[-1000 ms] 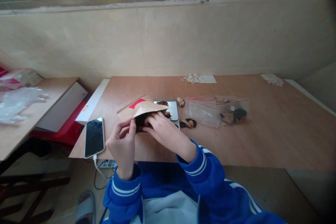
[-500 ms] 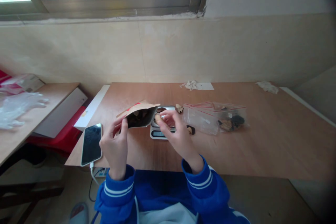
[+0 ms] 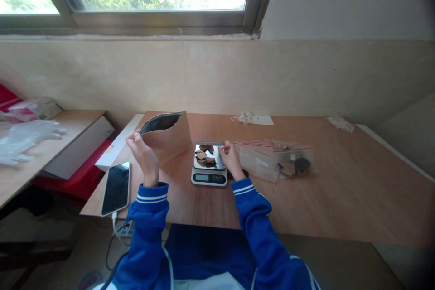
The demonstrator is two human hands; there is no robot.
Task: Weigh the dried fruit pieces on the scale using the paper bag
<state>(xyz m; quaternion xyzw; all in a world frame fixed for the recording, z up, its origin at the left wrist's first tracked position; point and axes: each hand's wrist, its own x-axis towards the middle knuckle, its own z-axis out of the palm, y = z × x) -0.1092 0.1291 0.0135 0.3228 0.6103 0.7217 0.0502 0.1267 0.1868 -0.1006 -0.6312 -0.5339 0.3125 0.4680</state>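
A brown kraft paper bag with a dark lining stands tilted at the left, its mouth gaping. My left hand grips its upper left edge. On the steel plate of a small kitchen scale lie several dried brown slices, one of them pale-faced. My right hand is at the plate's right edge with its fingers pinched together; what they hold, if anything, is hidden. Under that hand a dark dried slice partly shows on the table.
Clear zip bags lie right of the scale, one with dark and tan dried pieces. A phone on a charging cable rests at the table's left edge. White shreds sit on paper at the back. A side table holds plastic wrap.
The paper bag has swung left and back, more upright, uncovering the scale. My right hand has moved right from over the plate, and the pale slice it held now appears on the plate.
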